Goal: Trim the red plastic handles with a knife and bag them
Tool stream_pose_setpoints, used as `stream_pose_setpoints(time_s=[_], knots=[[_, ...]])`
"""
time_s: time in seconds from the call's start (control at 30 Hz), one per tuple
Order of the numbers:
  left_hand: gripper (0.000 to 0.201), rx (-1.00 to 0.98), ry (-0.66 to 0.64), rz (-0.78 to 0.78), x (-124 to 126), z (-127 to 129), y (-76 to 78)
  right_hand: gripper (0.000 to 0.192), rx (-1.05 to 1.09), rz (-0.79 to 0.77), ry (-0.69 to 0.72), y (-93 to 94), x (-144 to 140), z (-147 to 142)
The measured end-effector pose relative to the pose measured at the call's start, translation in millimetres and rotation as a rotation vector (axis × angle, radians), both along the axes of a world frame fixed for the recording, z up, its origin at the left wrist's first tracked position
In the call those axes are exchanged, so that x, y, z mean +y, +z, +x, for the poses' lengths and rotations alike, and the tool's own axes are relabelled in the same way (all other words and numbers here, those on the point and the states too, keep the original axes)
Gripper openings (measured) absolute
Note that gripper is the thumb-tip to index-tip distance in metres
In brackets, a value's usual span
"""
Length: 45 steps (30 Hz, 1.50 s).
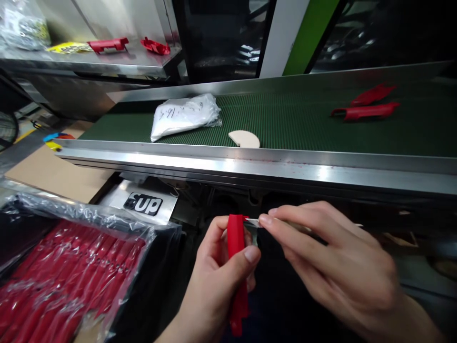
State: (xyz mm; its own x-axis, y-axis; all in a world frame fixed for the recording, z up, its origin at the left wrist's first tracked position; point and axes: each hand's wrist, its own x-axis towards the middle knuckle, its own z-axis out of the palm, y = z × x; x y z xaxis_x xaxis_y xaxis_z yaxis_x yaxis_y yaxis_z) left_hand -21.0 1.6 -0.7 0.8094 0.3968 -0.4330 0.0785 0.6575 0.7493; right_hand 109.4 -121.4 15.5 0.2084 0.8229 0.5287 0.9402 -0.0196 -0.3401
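A long, narrow red part (pixel 235 236) — slim tab below — fills the closed left grip (pixel 221 278); right grip (pixel 332 259) pinches a blade (pixel 253 222).

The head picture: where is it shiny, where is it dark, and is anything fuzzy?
Head view: white glare on the front metal rail and shiny streaks on the clear plastic; head view: deep shadow below the green belt; head view: the red parts on it look soft, while the red piece in the left hand looks crisper.
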Motion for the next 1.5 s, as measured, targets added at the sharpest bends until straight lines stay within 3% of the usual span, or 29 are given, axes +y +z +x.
stream_pose_setpoints(time_s=[0.9,1.13,1.3,1.5], knots=[[0.023,-0.048,-0.12,-0.086,3.6,2.5,-2.7,0.043,-0.122,-0.013,-0.058,-8.1,-8.5,6.5],[0.015,-0.175,-0.177,-0.235,4.1,0.4,-5.8,0.045,0.138,0.106,-0.093,-11.2,-9.6,-1.7],[0.014,-0.249,-0.204,-0.319,5.3,-0.7,-5.5,0.04,0.172,0.097,-0.012,-13.8,-5.8,-7.7],[0.018,-0.264,-0.224,-0.359,4.5,-1.8,-1.2,0.039,0.153,0.132,-0.03,-10.8,-2.3,-9.9]])
